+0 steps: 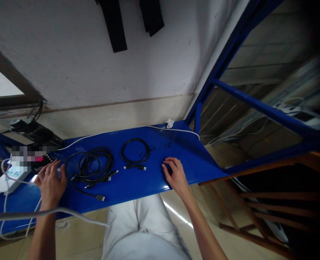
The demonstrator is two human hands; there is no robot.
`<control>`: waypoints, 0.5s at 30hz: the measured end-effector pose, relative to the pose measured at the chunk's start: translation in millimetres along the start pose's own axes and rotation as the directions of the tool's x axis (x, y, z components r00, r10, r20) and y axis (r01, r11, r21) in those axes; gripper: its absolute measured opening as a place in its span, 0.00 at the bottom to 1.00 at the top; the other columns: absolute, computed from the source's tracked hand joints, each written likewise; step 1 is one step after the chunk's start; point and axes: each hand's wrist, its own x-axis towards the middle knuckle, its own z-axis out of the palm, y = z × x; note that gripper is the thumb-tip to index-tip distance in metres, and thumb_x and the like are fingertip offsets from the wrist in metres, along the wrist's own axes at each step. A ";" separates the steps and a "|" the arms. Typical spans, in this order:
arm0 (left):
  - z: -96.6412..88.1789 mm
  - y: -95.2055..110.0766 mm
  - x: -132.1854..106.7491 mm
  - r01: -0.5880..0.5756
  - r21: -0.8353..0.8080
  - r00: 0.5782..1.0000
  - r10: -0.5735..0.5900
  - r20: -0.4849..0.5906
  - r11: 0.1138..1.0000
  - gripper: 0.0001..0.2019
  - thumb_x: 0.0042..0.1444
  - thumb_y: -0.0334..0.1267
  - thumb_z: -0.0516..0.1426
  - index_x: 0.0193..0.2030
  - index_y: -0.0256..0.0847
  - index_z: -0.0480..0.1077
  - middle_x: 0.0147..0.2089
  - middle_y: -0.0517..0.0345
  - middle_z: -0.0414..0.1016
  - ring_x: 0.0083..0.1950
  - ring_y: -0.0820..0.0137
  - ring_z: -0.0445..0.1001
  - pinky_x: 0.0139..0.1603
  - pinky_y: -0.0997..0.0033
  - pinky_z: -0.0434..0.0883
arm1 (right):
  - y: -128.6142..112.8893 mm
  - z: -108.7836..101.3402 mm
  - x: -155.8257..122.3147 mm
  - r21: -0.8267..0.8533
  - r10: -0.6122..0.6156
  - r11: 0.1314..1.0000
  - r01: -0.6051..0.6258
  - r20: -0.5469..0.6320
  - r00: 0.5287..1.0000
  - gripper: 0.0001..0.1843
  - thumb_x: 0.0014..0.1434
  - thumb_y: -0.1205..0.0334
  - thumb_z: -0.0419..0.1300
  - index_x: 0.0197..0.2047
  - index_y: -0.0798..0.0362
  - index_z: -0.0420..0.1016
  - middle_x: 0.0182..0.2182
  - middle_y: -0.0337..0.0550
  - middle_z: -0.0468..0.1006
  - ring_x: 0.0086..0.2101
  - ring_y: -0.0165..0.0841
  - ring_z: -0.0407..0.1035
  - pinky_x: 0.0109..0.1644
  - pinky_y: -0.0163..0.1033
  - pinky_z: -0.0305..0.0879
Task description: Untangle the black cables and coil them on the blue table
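Note:
My left hand (51,182) rests at the left of the blue table with its fingers apart, beside a dark, partly pixelated item (42,166). Just right of it lies a loose heap of black cables (95,177), with several plugs sticking out toward the front edge. A single black cable (135,166) is coiled into a neat ring in the middle, both plugs at its near side. To the right of that ring, my right hand (175,174) lies low over the tabletop, fingers bent and thumb apart, holding nothing I can see. Small dark ties (168,145) lie beyond it.
A white power strip (12,177) with white cords sits at far left. Behind it is a black device (38,131). A white cord (108,133) runs along the back of the blue table (154,180), near crumpled tissue (170,123). A grey cable (54,211) crosses my left forearm.

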 end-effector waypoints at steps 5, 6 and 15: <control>2.0 -3.6 -3.8 -0.006 0.022 0.999 0.007 -0.052 1.000 0.25 0.75 0.49 0.48 0.69 0.37 0.70 0.68 0.36 0.73 0.75 0.43 0.62 0.75 0.37 0.57 | 0.8 -1.0 4.7 -0.045 -0.026 0.999 0.027 0.026 0.999 0.14 0.75 0.53 0.58 0.57 0.47 0.79 0.57 0.54 0.76 0.58 0.50 0.72 0.64 0.63 0.71; 2.2 -4.6 -3.9 0.012 0.024 0.999 -0.011 -0.054 1.000 0.25 0.75 0.50 0.47 0.68 0.37 0.70 0.67 0.35 0.74 0.75 0.42 0.63 0.74 0.36 0.57 | 2.7 -1.9 9.2 -0.060 -0.033 0.998 0.035 0.031 0.999 0.15 0.75 0.53 0.57 0.57 0.47 0.79 0.58 0.55 0.76 0.59 0.50 0.71 0.64 0.63 0.70; 1.6 28.1 -26.4 0.048 -0.285 0.994 -0.074 -0.082 0.957 0.27 0.75 0.52 0.47 0.70 0.39 0.66 0.66 0.39 0.72 0.64 0.52 0.74 0.66 0.49 0.72 | 59.0 0.6 89.4 -0.173 -0.042 0.984 0.045 0.018 0.999 0.25 0.70 0.46 0.63 0.63 0.51 0.78 0.60 0.59 0.73 0.55 0.55 0.70 0.61 0.65 0.70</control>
